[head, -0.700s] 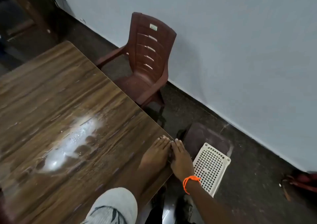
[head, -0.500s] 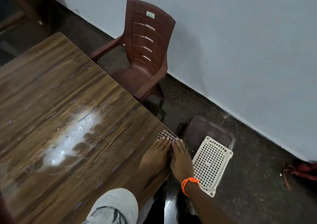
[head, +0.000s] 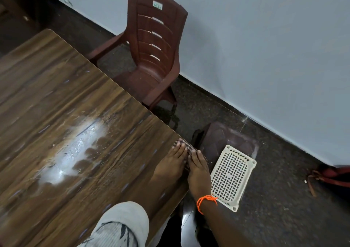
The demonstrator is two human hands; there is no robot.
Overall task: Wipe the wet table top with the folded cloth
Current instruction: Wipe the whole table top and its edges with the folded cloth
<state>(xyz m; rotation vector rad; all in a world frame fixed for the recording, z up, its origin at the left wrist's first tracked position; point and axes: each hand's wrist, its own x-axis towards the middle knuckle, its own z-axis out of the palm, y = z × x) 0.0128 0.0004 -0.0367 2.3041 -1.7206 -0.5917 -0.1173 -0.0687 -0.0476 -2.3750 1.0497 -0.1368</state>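
A dark wooden table top (head: 56,87) fills the left of the view, with a shiny wet patch (head: 75,148) near its middle. A small checked folded cloth (head: 181,145) lies at the table's right edge. My left hand (head: 170,163) and my right hand (head: 198,168) lie side by side on it with straight fingers pressing down. Only the cloth's far end shows beyond my fingertips. An orange thread band circles my right wrist.
A maroon plastic chair (head: 151,57) stands by the table's right edge, against the grey wall. On the dark floor to the right lie a cream perforated tray (head: 231,178), a dark basin (head: 223,139) and a red strap item (head: 331,176).
The view has shifted so the table sits lower and the chair nearer. The cloth's far end, hidden at first, now shows beyond my fingertips. Both hands stay pressed at the table edge.
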